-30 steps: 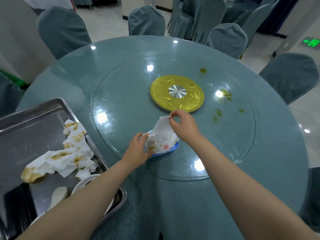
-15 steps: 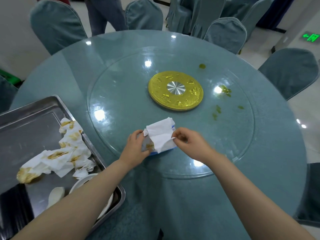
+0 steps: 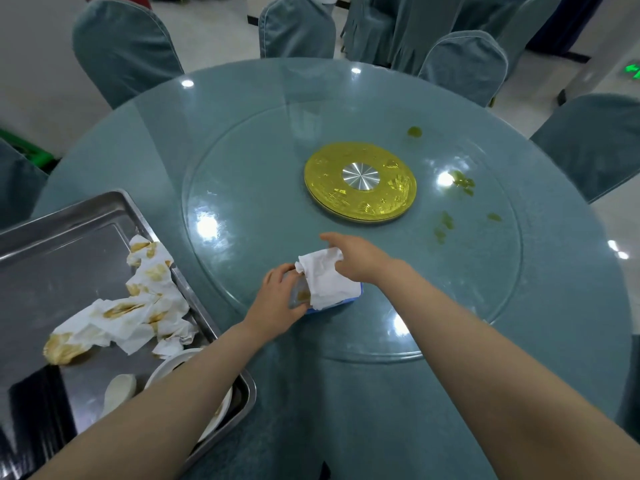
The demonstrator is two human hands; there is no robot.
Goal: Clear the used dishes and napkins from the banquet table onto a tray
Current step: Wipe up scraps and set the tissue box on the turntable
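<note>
A blue tissue pack lies on the glass turntable near the front, with a white tissue drawn out and draped over it. My left hand grips the pack's left end. My right hand holds the tissue's upper edge, index finger stretched out to the left. A steel tray sits at the table's left edge and holds several stained napkins, a white spoon and a white bowl partly hidden under my left forearm.
A gold hub marks the middle of the glass turntable. Yellow-green sauce spots lie on the glass to the right. Chairs in grey-blue covers ring the round table.
My right hand pulled the tissue up out of the pack, then brought it down and left across the top. The left hand kept its hold on the pack.
</note>
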